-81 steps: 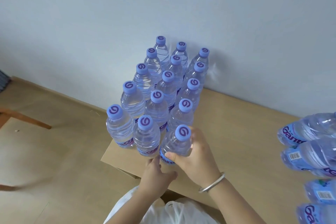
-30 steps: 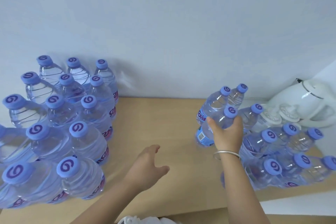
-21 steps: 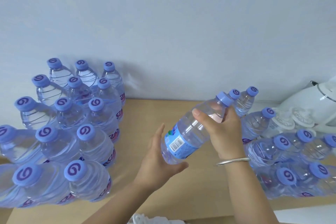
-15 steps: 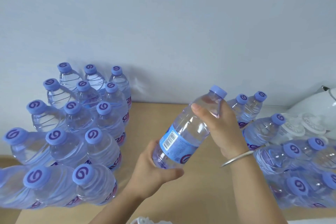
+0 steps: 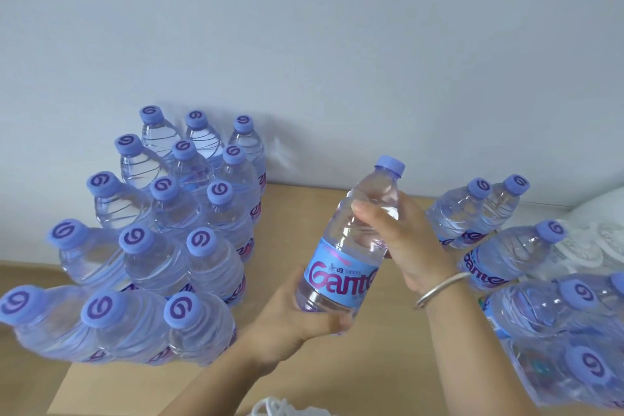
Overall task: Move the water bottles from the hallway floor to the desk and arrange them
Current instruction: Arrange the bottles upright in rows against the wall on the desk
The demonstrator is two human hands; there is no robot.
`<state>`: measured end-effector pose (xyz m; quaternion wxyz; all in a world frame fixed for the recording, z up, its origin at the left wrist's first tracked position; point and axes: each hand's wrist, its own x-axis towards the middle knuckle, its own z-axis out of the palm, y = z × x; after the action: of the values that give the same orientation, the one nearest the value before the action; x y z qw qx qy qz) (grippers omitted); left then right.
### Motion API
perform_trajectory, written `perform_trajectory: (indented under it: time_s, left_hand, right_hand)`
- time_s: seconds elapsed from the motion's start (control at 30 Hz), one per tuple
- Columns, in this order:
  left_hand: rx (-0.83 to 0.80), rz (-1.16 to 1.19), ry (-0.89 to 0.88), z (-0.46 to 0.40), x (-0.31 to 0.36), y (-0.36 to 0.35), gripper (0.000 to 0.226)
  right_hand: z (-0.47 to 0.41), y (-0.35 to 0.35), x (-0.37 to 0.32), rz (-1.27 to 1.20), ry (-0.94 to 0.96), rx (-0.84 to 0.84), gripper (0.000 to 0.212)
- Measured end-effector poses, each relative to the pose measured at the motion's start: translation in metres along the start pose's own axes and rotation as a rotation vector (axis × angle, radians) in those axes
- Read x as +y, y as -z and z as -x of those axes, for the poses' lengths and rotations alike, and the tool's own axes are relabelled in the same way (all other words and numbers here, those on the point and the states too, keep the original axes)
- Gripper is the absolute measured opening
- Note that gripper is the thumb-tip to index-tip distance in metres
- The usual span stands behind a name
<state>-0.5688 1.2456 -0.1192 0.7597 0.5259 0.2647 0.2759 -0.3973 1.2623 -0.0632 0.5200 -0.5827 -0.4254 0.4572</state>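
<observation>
A clear water bottle (image 5: 351, 246) with a blue label and purple-blue cap is held tilted above the wooden desk (image 5: 290, 209), cap pointing up and away. My right hand (image 5: 401, 243) grips its upper body and my left hand (image 5: 300, 328) cups its base from below. On the left stands a tidy block of upright bottles (image 5: 162, 240) in three columns. On the right lies a loose heap of bottles (image 5: 526, 273), leaning and lying on their sides.
A pale wall (image 5: 304, 44) runs right behind the desk. A white kettle (image 5: 597, 213) sits at the far right behind the loose bottles. The desk's left corner (image 5: 67, 385) ends near the bottom left, floor beyond it. White plastic (image 5: 273, 409) shows at the bottom edge.
My right hand took a bottle out of the right heap and swung it toward the middle. My left hand came up under its base. The bottle now stands more upright.
</observation>
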Motion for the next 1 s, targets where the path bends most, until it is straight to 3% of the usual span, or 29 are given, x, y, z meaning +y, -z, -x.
perform_trajectory:
  time_s: [0.07, 0.2, 0.37, 0.47, 0.57, 0.67, 0.73, 0.87, 0.93, 1.0]
  left_hand:
    - [0.002, 0.024, 0.015, 0.002, -0.001, 0.004, 0.026]
    - [-0.032, 0.132, 0.16, 0.008, -0.008, 0.017, 0.057]
    - [-0.131, 0.204, 0.236, 0.011, -0.009, 0.022, 0.062]
    - [-0.108, 0.249, 0.236, 0.008, -0.012, 0.021, 0.056]
    - [0.099, 0.194, 0.218, -0.001, -0.019, 0.021, 0.057]
    - [0.441, -0.022, 0.21, -0.014, -0.033, 0.024, 0.046]
    - [0.572, -0.101, 0.199, -0.021, -0.043, 0.026, 0.043]
    - [0.598, -0.236, 0.25, -0.036, -0.057, 0.031, 0.071]
    - [0.595, -0.273, 0.289, -0.047, -0.063, 0.036, 0.072]
    - [0.618, -0.234, 0.336, -0.06, -0.068, 0.041, 0.06]
  right_hand:
    - [-0.001, -0.002, -0.001, 0.055, -0.011, -0.021, 0.042]
    - [-0.006, 0.0, -0.002, 0.092, -0.081, -0.102, 0.054]
    - [-0.011, -0.007, -0.001, 0.068, -0.104, -0.235, 0.021]
    - [-0.017, -0.008, 0.004, 0.064, -0.083, -0.189, 0.028]
    - [-0.029, -0.008, 0.008, 0.094, -0.033, -0.163, 0.037]
    - [-0.046, -0.012, 0.015, 0.132, -0.023, -0.243, 0.048]
    - [-0.059, -0.019, 0.022, 0.242, -0.034, -0.295, 0.045]
    - [-0.096, -0.032, 0.039, 0.347, -0.037, -0.335, 0.049]
    - [-0.117, -0.038, 0.044, 0.39, -0.028, -0.349, 0.052]
    - [-0.134, -0.044, 0.049, 0.388, -0.029, -0.341, 0.05]
